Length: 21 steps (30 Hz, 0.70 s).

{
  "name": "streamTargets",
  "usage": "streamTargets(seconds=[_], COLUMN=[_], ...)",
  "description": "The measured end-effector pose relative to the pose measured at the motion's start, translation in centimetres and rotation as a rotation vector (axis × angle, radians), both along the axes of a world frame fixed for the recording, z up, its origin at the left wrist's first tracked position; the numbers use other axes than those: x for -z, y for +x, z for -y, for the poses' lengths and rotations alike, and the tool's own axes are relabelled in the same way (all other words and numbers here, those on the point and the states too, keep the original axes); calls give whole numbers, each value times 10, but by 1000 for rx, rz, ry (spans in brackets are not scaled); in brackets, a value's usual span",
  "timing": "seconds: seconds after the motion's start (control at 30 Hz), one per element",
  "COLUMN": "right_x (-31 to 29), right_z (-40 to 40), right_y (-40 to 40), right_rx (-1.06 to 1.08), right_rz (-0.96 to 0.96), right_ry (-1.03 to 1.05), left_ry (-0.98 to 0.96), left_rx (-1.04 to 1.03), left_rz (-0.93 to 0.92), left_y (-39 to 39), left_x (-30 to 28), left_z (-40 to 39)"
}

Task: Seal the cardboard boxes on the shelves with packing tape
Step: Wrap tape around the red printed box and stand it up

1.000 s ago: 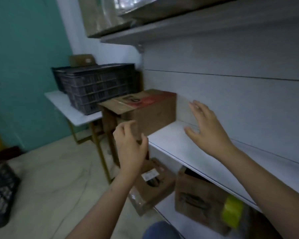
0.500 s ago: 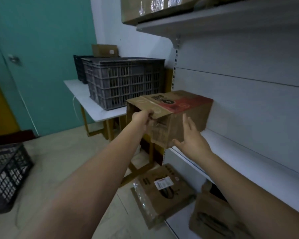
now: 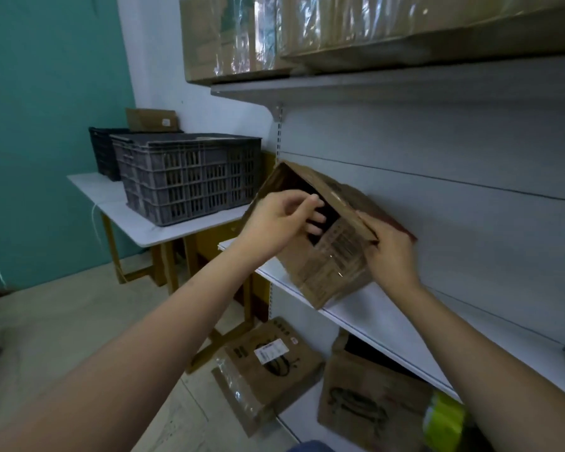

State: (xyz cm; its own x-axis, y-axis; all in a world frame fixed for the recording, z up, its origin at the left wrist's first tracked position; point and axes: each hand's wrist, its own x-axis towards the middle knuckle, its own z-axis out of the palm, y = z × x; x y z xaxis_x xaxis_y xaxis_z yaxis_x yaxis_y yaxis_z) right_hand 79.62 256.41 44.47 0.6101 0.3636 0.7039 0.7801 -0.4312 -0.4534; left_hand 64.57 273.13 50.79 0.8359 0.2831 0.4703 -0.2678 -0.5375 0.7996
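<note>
Left hand [image 3: 276,220] fingers curl into the dark open mouth of the tilted brown cardboard box [image 3: 327,256]; right hand [image 3: 390,252] grips its lifted flap edge. The box rests tipped on the white metal shelf [image 3: 382,318], against the back panel.

Bearing a tilted cardboard box [image 3: 327,272] on the white middle shelf [image 3: 388,324]; carrying wrapped boxes [image 3: 229,34] on the top shelf [image 3: 340,83]; supporting a grey crate [image 3: 190,177] on the counter [image 3: 111,203].
</note>
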Motion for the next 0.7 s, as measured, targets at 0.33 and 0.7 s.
streamTargets(seconds=[0.33,0.7], right_x=[-30,2], right_z=[130,181], right_y=[-37,-39], right_rx=[158,132], right_rz=[-507,-623], right_ry=[286,217], left_ry=[332,225], left_rx=[-249,4], left_rz=[-18,-161], left_y=[0,-4], left_x=[29,130], left_z=[50,111])
